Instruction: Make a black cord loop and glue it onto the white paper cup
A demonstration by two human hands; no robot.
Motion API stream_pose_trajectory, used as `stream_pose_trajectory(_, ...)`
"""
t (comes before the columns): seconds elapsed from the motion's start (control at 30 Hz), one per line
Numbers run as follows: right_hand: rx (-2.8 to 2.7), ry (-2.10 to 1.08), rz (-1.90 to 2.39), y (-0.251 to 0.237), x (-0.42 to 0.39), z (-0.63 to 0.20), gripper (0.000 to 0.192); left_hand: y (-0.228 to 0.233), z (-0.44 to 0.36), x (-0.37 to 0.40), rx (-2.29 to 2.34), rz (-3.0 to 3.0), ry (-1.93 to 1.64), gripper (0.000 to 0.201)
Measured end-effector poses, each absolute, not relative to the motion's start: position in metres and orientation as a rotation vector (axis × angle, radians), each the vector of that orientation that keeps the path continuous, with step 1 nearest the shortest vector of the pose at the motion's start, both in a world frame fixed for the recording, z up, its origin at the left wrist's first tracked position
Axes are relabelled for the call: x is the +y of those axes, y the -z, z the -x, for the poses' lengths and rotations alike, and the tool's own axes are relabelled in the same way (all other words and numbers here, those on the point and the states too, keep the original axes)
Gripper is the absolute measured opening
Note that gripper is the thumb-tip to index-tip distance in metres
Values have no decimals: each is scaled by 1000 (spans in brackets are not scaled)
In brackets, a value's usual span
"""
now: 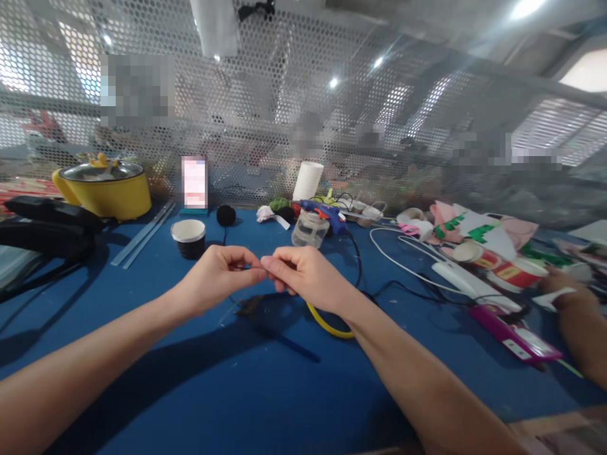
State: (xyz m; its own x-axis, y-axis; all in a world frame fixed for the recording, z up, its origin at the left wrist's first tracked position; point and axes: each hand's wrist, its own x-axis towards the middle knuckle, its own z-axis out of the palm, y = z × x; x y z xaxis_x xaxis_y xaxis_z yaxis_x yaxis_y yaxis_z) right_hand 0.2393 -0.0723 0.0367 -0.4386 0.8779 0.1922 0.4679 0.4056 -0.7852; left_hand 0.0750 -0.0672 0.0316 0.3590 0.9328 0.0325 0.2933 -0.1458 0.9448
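My left hand [226, 273] and my right hand [303, 272] meet above the blue table, thumbs and fingers pinched together tip to tip. Whatever sits between the fingertips is too small to make out. Behind my left hand lies a black yarn ball [226, 215], its strand running down toward that hand. Under the hands are a dark-headed tool with a blue handle [298, 347], blurred, and a curved yellow piece [332, 327]. A black-and-white paper cup [188, 239] stands left of the yarn ball. Beyond my right hand is a clear jar [310, 230] with a blue glue gun [327, 213] resting over it.
At left are a yellow electric pot [111, 189], clear glue sticks [145, 234] and a black object [47, 234]. A lit phone [195, 182] stands at the back. Rightward lie cables, a purple power strip [515, 335], red paper cups [516, 273] and another person's hand [569, 291].
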Motion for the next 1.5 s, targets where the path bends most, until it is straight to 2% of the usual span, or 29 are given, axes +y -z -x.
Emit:
stream_pose_trajectory(0.13,-1878,-1108,979,-36,-69,-240,27,-32,-74,-67,1033,-1422,-804,15)
stream_pose_trajectory(0.3,-1821,-1183,905,-35,-66,-239,15,-32,-73,-67,930,-1222,-742,19)
stream_pose_trajectory(0.6,-1858,-1236,920,-34,-65,-243,18,-35,-72,-65,1006,-1638,-821,15)
stream_pose_trajectory(0.87,-1924,-1047,1042,-33,-66,-241,19,-29,-73,-71,1136,-1961,-935,19)
stream_pose_trajectory(1.1,-2011,-758,1175,-31,-69,-236,21,-30,-75,-70,1144,-1838,-852,20)
stream_pose_trajectory(1.3,-1970,-685,1190,-24,-66,-232,22,-28,-76,-67,1174,-1677,-818,18)
stream_pose_trajectory(1.4,-1911,-811,1167,-22,-63,-231,25,-28,-76,-65,1154,-1591,-835,17)
stream_pose_trajectory(1.5,-1794,-1115,1050,-23,-61,-231,27,-30,-76,-63,1130,-1437,-804,18)
